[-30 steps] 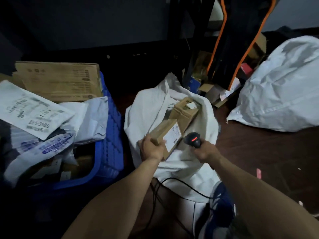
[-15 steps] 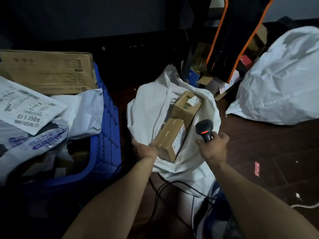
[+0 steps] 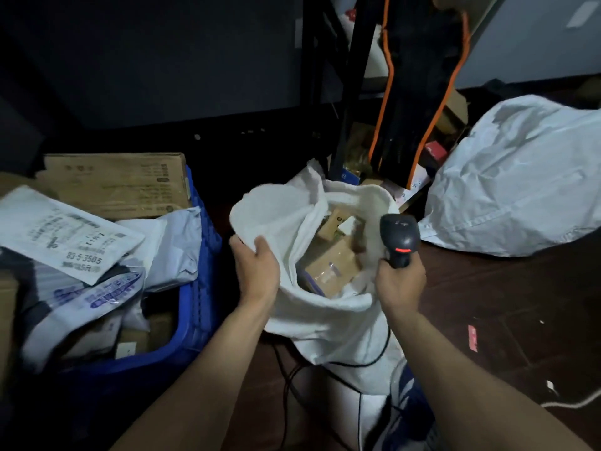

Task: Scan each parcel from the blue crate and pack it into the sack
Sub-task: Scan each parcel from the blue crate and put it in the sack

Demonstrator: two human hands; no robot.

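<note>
left hand (image 3: 257, 271): fingers curled round the left rim of the sack.
right hand (image 3: 401, 281): fingers wrapped round the handle of the scanner (image 3: 399, 237); head upright, red light lit, at the sack's right rim.
sack (image 3: 325, 320): white, centre, on the floor (image 3: 520, 304); mouth open.
sack contents: near box (image 3: 331, 265) and far box (image 3: 333, 222), both brown.
blue crate (image 3: 198, 281): left of the sack; holds a white mailer (image 3: 65, 232), poly bags, and a cardboard box (image 3: 113, 183) at its far side.
second sack (image 3: 514, 190): white, full, far right.
cable (image 3: 354, 365): black, lies across the sack's near side.
</note>
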